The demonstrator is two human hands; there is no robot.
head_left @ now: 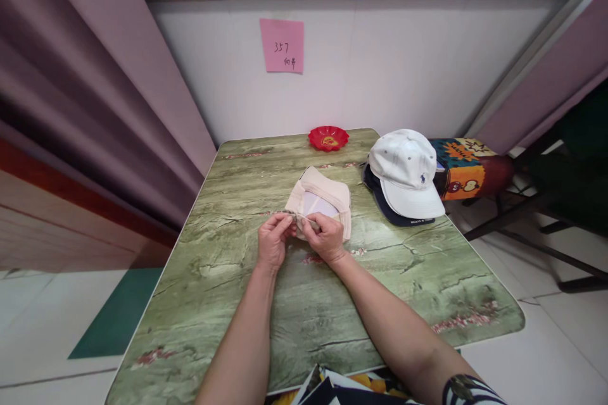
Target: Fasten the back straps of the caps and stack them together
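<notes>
A beige baseball cap (327,183) lies on the table between and just beyond my hands, its hollow underside facing up and its brim pointing away from me. My left hand (273,242) pinches one end of the cap's back strap between thumb and fingers. On the strap's other side, my right hand (325,237) grips with thumb and forefinger and covers part of the cap's near edge. The two sets of fingertips almost meet over the strap, so its fastening is mostly hidden.
The green wood-patterned table (213,285) carries a red scalloped dish (329,138) at the back. To the right, a white cap (403,161) sits on a dark cap (387,207). A colourful stool (468,171) stands beyond the right edge. A pink note (282,44) is on the wall.
</notes>
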